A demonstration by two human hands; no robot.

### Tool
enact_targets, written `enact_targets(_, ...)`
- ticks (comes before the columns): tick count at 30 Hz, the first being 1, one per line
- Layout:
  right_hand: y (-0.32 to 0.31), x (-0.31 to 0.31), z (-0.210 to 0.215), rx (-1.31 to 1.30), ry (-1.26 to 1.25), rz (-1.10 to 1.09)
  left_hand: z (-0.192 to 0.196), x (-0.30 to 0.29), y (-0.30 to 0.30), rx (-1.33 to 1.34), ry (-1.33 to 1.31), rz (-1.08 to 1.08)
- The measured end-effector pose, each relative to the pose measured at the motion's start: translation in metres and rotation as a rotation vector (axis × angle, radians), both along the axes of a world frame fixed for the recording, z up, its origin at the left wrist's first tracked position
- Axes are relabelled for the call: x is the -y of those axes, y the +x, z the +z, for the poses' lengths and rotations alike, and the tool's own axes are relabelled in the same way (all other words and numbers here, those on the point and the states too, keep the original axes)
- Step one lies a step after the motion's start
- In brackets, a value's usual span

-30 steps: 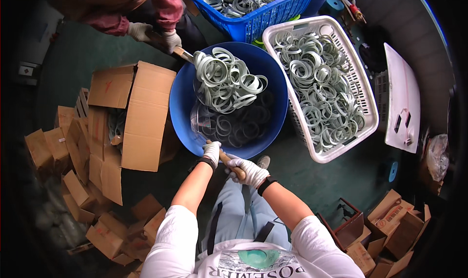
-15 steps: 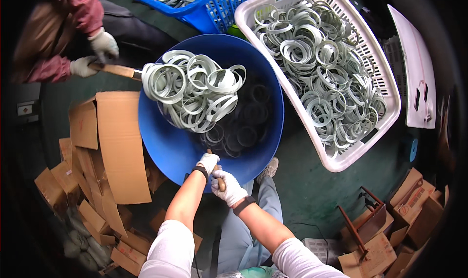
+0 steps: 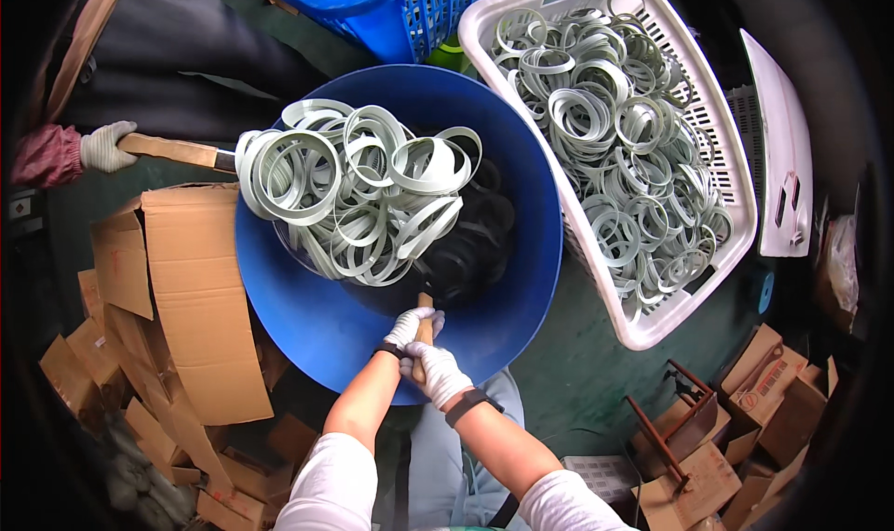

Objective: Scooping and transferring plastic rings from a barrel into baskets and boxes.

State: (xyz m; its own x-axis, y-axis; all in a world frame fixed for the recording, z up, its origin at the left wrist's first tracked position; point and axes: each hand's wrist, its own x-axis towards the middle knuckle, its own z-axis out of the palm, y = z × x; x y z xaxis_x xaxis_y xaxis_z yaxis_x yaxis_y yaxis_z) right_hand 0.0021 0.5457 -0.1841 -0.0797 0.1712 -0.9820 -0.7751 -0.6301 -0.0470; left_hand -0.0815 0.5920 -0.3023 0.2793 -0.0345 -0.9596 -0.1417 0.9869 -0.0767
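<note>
And the grip is tight, left hand (image 3: 410, 327) leading, right hand (image 3: 438, 371) behind on the wooden handle (image 3: 426, 302) pointing forward over the blue tub (image 3: 312, 322), pale rings (image 3: 365, 222) heaped ahead and leftward!

A: Premises, type?
B: Workshop or factory; floor (image 3: 577, 368), dark green.
A: Evidence listed?
B: Blue tub (image 3: 507, 317), large: one. White crate (image 3: 639, 332), perforated, heaped with pale rings (image 3: 610, 149): one. Blue crate (image 3: 382, 14), holding like rings: one. Cardboard boxes (image 3: 200, 298), jumbled, both sides: many. Co-worker's gloved hand (image 3: 109, 147) on wooden handle (image 3: 172, 149): one.
</note>
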Motion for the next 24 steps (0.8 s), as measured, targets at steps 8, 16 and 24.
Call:
enact_targets(8,0.002,-0.030,-0.030,-0.160,-0.043,-0.098,-0.039,-0.026,0.010,0.261,-0.078,0.227)
enact_targets(16,-0.021,-0.059,-0.056,0.098,-0.020,0.137,-0.043,-0.055,0.013,0.287,-0.062,0.238)
enact_targets(24,-0.016,-0.041,-0.095,0.389,-0.006,0.517,-0.084,-0.057,0.014,0.125,0.207,-0.094)
